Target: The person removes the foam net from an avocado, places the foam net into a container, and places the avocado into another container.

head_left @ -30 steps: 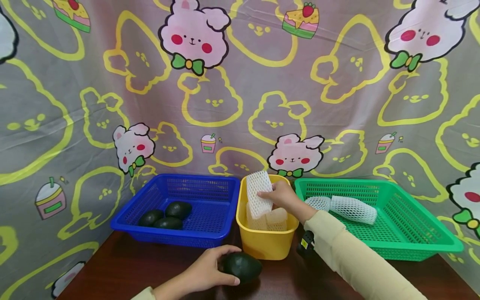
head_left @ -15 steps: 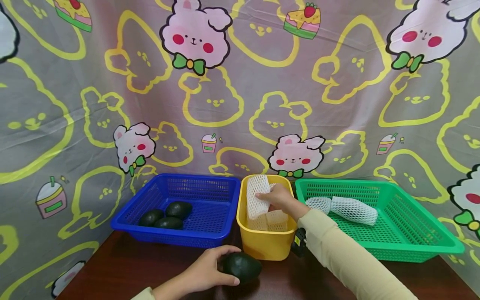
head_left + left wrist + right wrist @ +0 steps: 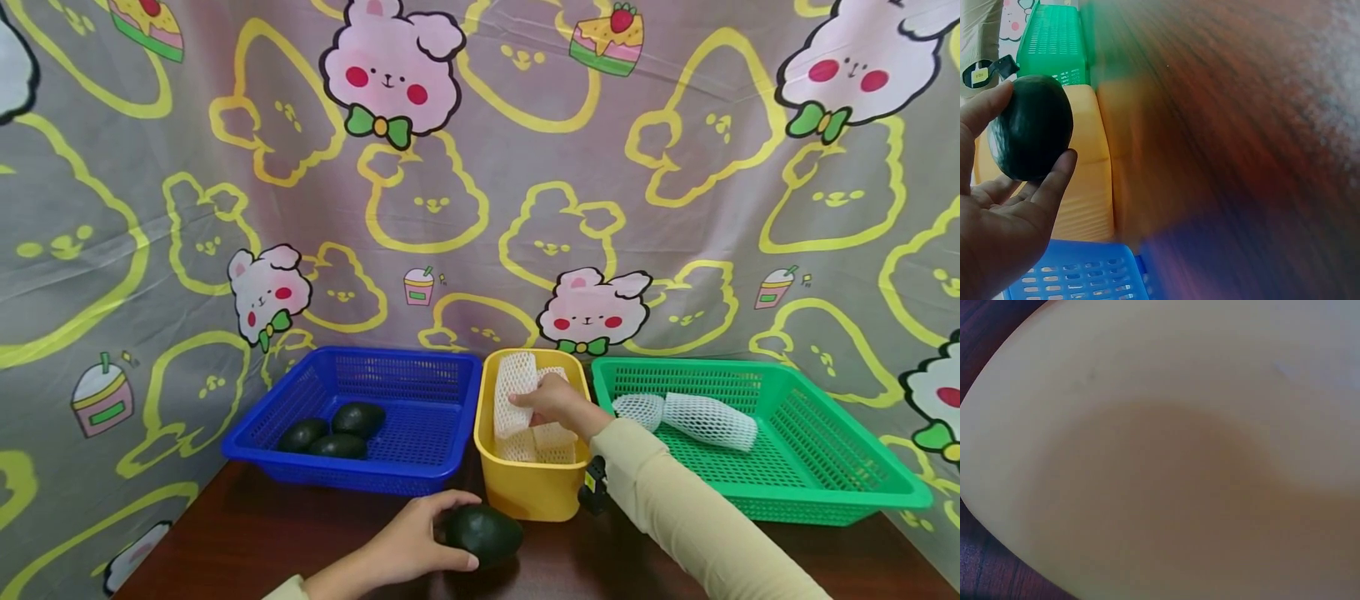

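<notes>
My left hand (image 3: 420, 535) grips a dark green avocado (image 3: 484, 536) close over the table, in front of the yellow bin (image 3: 534, 492). In the left wrist view, thumb and fingers curl round the avocado (image 3: 1036, 128) from opposite sides. My right hand (image 3: 557, 398) reaches into the bin and pinches a white foam net sleeve (image 3: 516, 390), which leans upright there. Other foam net sleeves (image 3: 553, 437) lie below it in the bin. A blurred yellow surface of the bin (image 3: 1160, 356) fills most of the right wrist view, hiding the right hand there.
A blue basket (image 3: 420, 477) on the left holds several avocados (image 3: 358, 419). To the right, a green basket (image 3: 825, 500) contains white net-wrapped pieces (image 3: 711, 421). All stand on a dark wooden table (image 3: 225, 542) before a patterned cloth (image 3: 480, 167).
My right hand has moved slightly down into the yellow bin, and the foam net sleeve has sunk lower with it. The left hand and its avocado have stayed in place.
</notes>
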Demonstrator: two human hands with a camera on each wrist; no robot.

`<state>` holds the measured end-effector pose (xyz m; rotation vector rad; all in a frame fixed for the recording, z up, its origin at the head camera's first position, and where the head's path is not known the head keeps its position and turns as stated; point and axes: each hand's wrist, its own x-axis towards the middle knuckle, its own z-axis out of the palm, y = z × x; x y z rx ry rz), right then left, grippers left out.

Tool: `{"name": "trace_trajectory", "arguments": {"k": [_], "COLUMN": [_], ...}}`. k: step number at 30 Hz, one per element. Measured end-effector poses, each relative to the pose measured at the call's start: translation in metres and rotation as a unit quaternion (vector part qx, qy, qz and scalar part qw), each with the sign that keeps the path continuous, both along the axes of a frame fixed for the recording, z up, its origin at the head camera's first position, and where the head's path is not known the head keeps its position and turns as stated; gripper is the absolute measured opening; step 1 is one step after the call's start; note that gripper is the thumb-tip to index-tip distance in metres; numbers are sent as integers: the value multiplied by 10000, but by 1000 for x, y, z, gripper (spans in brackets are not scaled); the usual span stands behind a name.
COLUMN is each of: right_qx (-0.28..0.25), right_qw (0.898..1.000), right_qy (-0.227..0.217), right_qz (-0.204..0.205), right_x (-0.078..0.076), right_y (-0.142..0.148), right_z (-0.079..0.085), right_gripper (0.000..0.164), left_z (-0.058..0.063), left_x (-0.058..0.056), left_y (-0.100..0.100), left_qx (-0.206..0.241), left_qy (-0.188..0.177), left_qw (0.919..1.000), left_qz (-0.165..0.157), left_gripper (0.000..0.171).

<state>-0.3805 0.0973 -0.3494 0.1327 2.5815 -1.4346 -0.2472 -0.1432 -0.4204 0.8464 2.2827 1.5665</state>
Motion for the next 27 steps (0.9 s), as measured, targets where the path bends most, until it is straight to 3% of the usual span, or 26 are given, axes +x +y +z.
{"name": "trace_trajectory", "arguments": {"k": [9,19,27], "right_qx": [50,584,469], "right_qw": [9999,9978,9973], "right_qy": [124,307,524], "right_qz": [77,-45,201], "right_x": [3,2,7], "right_y": [0,4,11], "right_z": [2,12,19], "right_gripper": [47,42,43], "left_z": [-1,3,3], "left_x": [0,2,2], "left_y": [0,1,1], "left_qx": [-37,-31,-27], "left_qy": [-4,-31,82], "left_qw": [10000,10000,9999], "left_qz": [-17,55,52], "left_gripper": [57,57,57]}}
